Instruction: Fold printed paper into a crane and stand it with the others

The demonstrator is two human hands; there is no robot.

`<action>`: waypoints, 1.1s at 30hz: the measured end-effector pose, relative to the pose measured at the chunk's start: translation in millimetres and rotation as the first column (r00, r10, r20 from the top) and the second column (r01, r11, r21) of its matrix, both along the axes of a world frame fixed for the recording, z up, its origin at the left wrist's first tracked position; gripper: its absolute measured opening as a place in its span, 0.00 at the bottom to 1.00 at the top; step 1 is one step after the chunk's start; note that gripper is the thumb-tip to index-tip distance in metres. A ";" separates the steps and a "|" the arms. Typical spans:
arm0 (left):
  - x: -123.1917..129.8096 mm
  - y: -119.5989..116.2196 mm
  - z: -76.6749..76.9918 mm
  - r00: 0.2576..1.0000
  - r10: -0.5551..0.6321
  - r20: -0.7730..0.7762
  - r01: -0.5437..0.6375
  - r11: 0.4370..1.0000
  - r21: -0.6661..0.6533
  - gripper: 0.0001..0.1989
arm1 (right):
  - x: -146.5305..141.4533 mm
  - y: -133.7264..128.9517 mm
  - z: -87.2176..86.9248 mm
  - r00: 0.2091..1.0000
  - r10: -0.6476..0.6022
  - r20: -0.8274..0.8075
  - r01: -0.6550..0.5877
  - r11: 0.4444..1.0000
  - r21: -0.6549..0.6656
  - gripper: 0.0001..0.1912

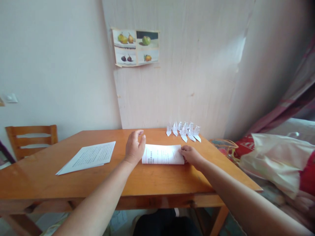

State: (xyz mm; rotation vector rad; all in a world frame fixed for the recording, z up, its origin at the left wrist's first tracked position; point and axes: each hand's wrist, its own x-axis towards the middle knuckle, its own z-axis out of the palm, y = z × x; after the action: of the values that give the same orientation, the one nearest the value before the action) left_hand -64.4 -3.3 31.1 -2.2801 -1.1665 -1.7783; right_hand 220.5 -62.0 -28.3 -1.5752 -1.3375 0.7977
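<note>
A folded sheet of printed paper (pixel 163 154) lies on the wooden table (pixel 157 183) in front of me. At its right edge, my right hand (pixel 191 155) pinches the paper between thumb and fingers. My left hand (pixel 135 147) is raised beside the sheet's left end, its fingers curved and apart from the thumb, with nothing seen in it. Whether the left hand touches the paper's edge I cannot tell. Several folded white paper figures (pixel 184 131) stand grouped at the back of the table, beyond my right hand.
A stack of printed sheets (pixel 90 155) lies on the table to the left. A wooden chair (pixel 36 132) stands at the far left. Bags (pixel 273 160) are heaped by the table's right side. Fruit pictures (pixel 136 47) hang on the board behind.
</note>
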 end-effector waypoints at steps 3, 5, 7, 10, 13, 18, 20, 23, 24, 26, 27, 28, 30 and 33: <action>7.6 5.1 2.3 0.996 -0.073 -0.057 0.072 0.997 -0.019 0.11 | 0.5 5.5 5.0 0.999 -0.002 0.036 0.002 1.000 -0.018 0.06; 15.7 0.3 3.4 0.985 -0.131 -0.109 0.127 0.991 -0.045 0.10 | -0.2 7.7 9.0 0.998 0.003 0.059 -0.001 0.999 -0.036 0.06; 24.3 -8.5 5.5 0.959 -0.193 -0.207 0.184 0.981 -0.064 0.09 | -1.6 8.9 12.5 0.996 0.007 0.085 -0.002 0.998 -0.055 0.06; 35.1 -23.4 8.2 0.859 -0.308 -0.408 0.282 0.951 -0.124 0.11 | -4.0 9.4 15.8 0.990 0.013 0.141 -0.002 0.997 -0.074 0.06; 41.7 -33.7 4.1 0.741 -0.342 -0.578 0.310 0.938 -0.157 0.14 | -4.3 9.7 16.6 0.975 0.011 0.220 0.005 0.997 -0.072 0.06; 43.9 -37.3 -17.9 0.648 -0.304 -0.698 0.270 0.949 -0.162 0.17 | 2.6 8.3 22.4 0.934 0.003 0.356 0.022 0.998 -0.067 0.06; 43.9 -37.3 -26.5 0.631 -0.320 -0.706 0.268 0.945 -0.190 0.17 | 3.9 3.2 30.3 0.904 -0.034 0.427 0.046 0.999 -0.018 0.13; 44.0 -38.0 -35.5 0.612 -0.345 -0.712 0.254 0.938 -0.236 0.18 | -2.6 -11.7 46.0 0.768 -0.094 0.634 -0.033 0.982 0.185 0.15; 44.1 -38.2 -37.4 0.609 -0.350 -0.712 0.245 0.937 -0.250 0.18 | -7.2 -17.7 50.8 0.740 -0.071 0.668 -0.098 0.972 0.212 0.14; 44.1 -38.6 -39.4 0.603 -0.362 -0.711 0.226 0.932 -0.283 0.19 | -18.6 -28.8 57.1 0.670 -0.010 0.742 -0.232 0.947 0.222 0.12; 44.1 -38.7 -39.6 0.600 -0.371 -0.709 0.218 0.928 -0.301 0.19 | -24.6 -33.1 58.0 0.630 0.020 0.777 -0.293 0.932 0.214 0.10; 44.0 -38.9 -39.4 0.595 -0.383 -0.706 0.214 0.923 -0.321 0.19 | -30.3 -36.1 57.4 0.591 0.042 0.806 -0.345 0.916 0.205 0.10; 43.6 -39.4 -38.5 0.590 -0.405 -0.699 0.203 0.912 -0.356 0.19 | -39.3 -38.4 52.1 0.526 0.075 0.847 -0.419 0.890 0.182 0.11; 42.0 -40.6 -38.2 0.587 -0.407 -0.700 0.177 0.908 -0.380 0.20 | -45.4 -36.2 39.2 0.484 0.110 0.868 -0.467 0.872 0.149 0.09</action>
State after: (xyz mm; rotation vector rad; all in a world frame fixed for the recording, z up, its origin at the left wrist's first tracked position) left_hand -22.4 -43.9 -7.1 -3.0298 -0.8956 -0.4586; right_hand 175.2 -98.2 10.9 -1.4489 -2.3645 -0.1615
